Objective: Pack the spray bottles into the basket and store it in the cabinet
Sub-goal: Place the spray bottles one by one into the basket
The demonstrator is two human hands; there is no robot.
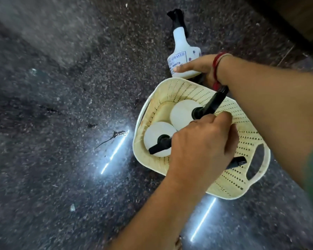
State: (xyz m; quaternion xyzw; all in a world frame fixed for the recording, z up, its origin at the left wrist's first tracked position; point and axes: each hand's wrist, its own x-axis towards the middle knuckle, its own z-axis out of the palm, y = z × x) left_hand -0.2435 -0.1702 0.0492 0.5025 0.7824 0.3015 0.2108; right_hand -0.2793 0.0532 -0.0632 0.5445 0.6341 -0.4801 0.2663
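1. Floor point(61, 87): dark speckled stone; everything sits on it.
2. Basket point(257, 179): cream, perforated, on the floor, handle cut-out on its near end. The landmark.
3. Two bottles inside basket: one point(156, 134) at its left wall, another point(182, 112) beside it, both upright, probably to save room.
4. Third bottle point(185, 49): on the floor just beyond basket, not packed.
5. Right hand point(201, 67): curled around that bottle's base, likely to lift it in.
6. Left hand point(204, 147): over basket, fingers closed at the black spray heads; exact hold hidden.
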